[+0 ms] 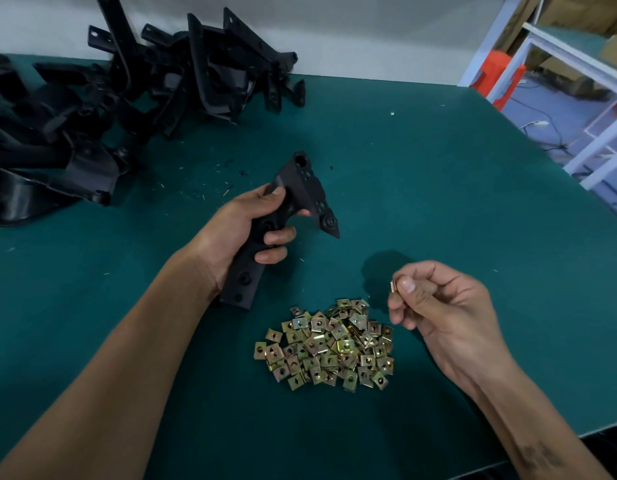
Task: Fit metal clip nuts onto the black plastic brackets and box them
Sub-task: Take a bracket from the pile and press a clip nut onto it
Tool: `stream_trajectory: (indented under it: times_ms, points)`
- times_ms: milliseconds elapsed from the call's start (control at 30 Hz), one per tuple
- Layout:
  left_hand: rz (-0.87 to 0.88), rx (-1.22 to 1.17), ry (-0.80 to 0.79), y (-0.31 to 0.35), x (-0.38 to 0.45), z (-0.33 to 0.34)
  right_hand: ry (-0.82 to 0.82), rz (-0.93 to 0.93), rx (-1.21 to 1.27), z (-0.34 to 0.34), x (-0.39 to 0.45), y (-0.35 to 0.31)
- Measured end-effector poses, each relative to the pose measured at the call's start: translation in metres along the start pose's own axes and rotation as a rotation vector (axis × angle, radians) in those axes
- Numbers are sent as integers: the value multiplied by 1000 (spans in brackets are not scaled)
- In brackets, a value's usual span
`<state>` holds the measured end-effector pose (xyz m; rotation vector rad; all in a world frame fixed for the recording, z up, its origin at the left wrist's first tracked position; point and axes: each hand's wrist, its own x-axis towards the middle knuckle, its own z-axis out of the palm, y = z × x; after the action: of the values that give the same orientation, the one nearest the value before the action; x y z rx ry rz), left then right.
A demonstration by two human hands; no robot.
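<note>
Nut pile (pixel 326 344) lies nearest, on green bench (pixel 456 188) btwn both forearms. R hand (pixel 438 306) just above pile's right edge, grip pinching one nut (pixel 392 285) w/ thumb + fingers. L hand (pixel 244 230) farther out, grip clenched round bracket (pixel 293 202), held tilted off bench. Bracket heap (pixel 109 109) at far left.

Head camera looks steeply down, close, onto table (pixel 438 168).

Black bracket (pixel 302 188) held tilted, brass clip nut (pixel 392 285) pinched edge-on, clip nut heap (pixel 326 344) below
</note>
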<state>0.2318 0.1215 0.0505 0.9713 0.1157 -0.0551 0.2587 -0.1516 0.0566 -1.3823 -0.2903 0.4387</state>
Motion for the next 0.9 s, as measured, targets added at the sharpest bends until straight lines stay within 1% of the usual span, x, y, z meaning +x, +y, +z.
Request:
stream_trajectory:
  times_ms: [100, 233, 367, 533, 633, 700, 767, 800, 833, 900]
  points:
    - [3, -1, 0, 0, 0, 0, -24, 19, 41, 1, -2, 0]
    - [1, -2, 2, -1, 1, 0, 36, 34, 51, 1, -2, 4]
    - [3, 3, 6, -1, 2, -1, 90, 7, 29, 1, 0, 6]
    - [3, 8, -1, -2, 1, -1, 35, -36, -109, 5, -2, 5]
    - [3, 2, -6, -2, 1, -2, 21, -19, -140, 6, -3, 5]
    - [2, 2, -7, -3, 1, -1, 86, 1, -257, 4, -3, 5]
    - [3, 12, -7, -3, 1, 0, 170, -28, -517, -2, -1, 6]
    - [2, 20, -4, -3, 1, 0, 182, -54, -629, -4, -1, 8]
    - [1, 27, -1, -2, 1, 1, 175, -91, -707, -5, -2, 9]
    - [0, 35, 5, -2, 1, 1, 77, -189, -779, -3, -6, 9]
